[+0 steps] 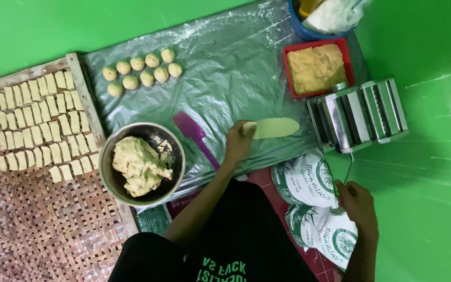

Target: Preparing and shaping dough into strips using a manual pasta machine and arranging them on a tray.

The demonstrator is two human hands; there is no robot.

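On the far left, rows of cut dough squares (32,122) lie on a woven tray (43,230), and just right of it a metal bowl (142,163) holds a lump of pale dough (138,166); beyond the bowl, small dough balls (142,70) sit in two rows on a floured plastic sheet (225,68), with a purple spatula (194,134) lying near the bowl. The left hand (238,143) is curled, its fingertips pinching the near end of a thin dough strip (275,127) that lies flat on the sheet and points right toward the pasta roller (358,115). The strip is soft and held only at one end — a pull or a lift from that corner could stretch or tear it, and it may stick where the flour is thin. A red tub of dough (316,68) stands behind the roller. The right hand (357,203) is closed about the crank handle (349,169), low on the right beside two flour bags (309,183). The roller does not look clamped down — a hard turn could shift it, and a skewed feed would crease the strip.
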